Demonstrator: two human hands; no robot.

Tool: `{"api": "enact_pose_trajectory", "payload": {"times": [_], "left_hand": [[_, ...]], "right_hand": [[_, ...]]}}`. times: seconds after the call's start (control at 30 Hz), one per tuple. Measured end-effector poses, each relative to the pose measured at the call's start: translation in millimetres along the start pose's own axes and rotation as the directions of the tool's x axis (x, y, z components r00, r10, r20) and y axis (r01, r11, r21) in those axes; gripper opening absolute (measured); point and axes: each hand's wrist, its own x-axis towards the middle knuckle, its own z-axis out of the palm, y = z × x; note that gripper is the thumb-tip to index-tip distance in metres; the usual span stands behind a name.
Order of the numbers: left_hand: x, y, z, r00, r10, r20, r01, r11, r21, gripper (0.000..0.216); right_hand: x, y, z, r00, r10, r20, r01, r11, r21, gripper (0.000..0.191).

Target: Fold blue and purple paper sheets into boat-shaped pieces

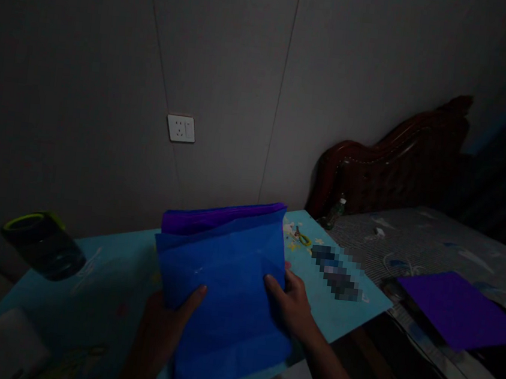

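Observation:
Between my two hands is a stack of blue paper sheets (229, 283), tilted up over the table, with a purple sheet (222, 219) showing behind the front one at the top. My left hand (167, 319) grips the stack's left side, its thumb lying across the blue front. On the right edge, my right hand (290, 302) pinches the sheets, thumb in front. The fingers behind the paper are hidden on both sides.
The light blue table (101, 294) bears a dark cup with a yellow-green rim (45, 246), a white object (1, 344) and yellow-handled scissors (303, 238). A blurred-out item (337, 272) lies at right. Beyond are a bottle (335, 213), a bed (411, 230) and a purple sheet (459, 311).

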Motion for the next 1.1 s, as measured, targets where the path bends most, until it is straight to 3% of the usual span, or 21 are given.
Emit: {"api": "enact_pose_trajectory", "payload": {"times": [0.13, 0.27, 0.43, 0.57, 0.67, 0.87, 0.97, 1.1], "left_hand": [[-6.1, -16.5, 0.9, 0.969, -0.153, 0.194, 0.203, 0.939, -0.277, 0.053], [-5.6, -29.2, 10.3, 0.923, -0.214, 0.318, 0.338, 0.847, -0.41, 0.054], [1.5, -33.9, 22.2, 0.96, -0.153, 0.236, 0.228, 0.913, -0.339, 0.056], [0.8, -36.1, 30.0, 0.984, -0.073, 0.162, 0.112, 0.962, -0.25, 0.057], [-1.0, -37.3, 30.6, 0.986, -0.038, 0.162, 0.067, 0.981, -0.18, 0.055], [1.0, -37.1, 21.5, 0.983, -0.064, 0.173, 0.124, 0.925, -0.36, 0.051], [-1.6, -34.3, 18.6, 0.972, -0.045, 0.23, 0.141, 0.895, -0.423, 0.05], [-6.5, -32.3, 18.6, 0.968, 0.085, 0.235, 0.006, 0.932, -0.362, 0.053]], "right_hand": [[-1.1, -9.3, -10.4, 0.975, 0.145, 0.166, -0.181, 0.957, 0.225, 0.04], [-4.9, -0.5, -12.9, 0.957, 0.228, 0.177, -0.272, 0.919, 0.285, 0.048], [-12.0, 3.8, -11.2, 0.931, 0.291, 0.221, -0.34, 0.912, 0.232, 0.053], [-13.4, 5.0, -2.3, 0.983, 0.182, 0.013, -0.183, 0.983, 0.022, 0.044], [-11.3, 5.9, 3.5, 0.992, 0.104, -0.067, -0.109, 0.992, -0.066, 0.042], [-7.6, 4.7, 1.1, 0.975, 0.213, 0.069, -0.221, 0.966, 0.136, 0.044], [-7.8, 6.7, 1.3, 0.966, 0.246, 0.08, -0.258, 0.944, 0.207, 0.047], [-8.1, 11.0, 6.7, 0.964, 0.262, 0.046, -0.266, 0.941, 0.21, 0.048]]}}
